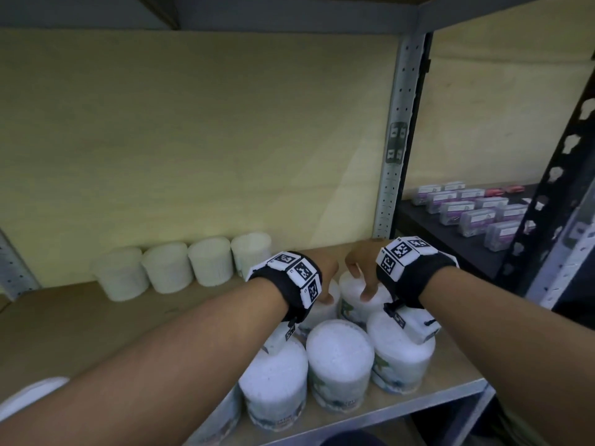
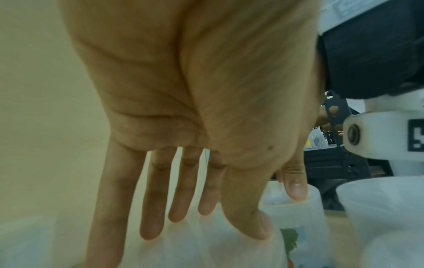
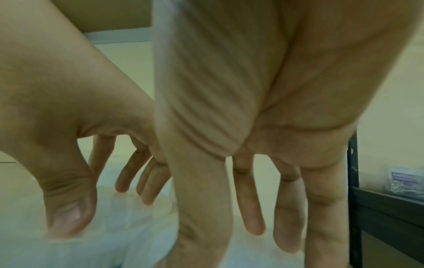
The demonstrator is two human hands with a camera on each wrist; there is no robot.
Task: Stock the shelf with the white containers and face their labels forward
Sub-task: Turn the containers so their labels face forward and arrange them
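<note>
Two white containers stand side by side on the wooden shelf (image 1: 96, 323), behind a front row of the same tubs. My left hand (image 1: 325, 286) arches down over the left container (image 1: 318, 312), thumb at its near rim and fingers on the far side. My right hand (image 1: 359, 283) grips the right container (image 1: 351, 304) from above in the same way. In the left wrist view my left hand (image 2: 206, 223) spreads over a white lid (image 2: 206, 253). The right wrist view shows my right hand (image 3: 241, 226) on its lid (image 3: 241, 257). The labels under both hands are mostly hidden.
Several white containers (image 1: 167, 268) line the back wall at left. Three more (image 1: 338, 358) stand at the front edge below my wrists. A grey upright post (image 1: 396, 140) bounds the bay on the right. Beyond it, a black shelf (image 1: 428, 239) carries purple-labelled boxes (image 1: 476, 210).
</note>
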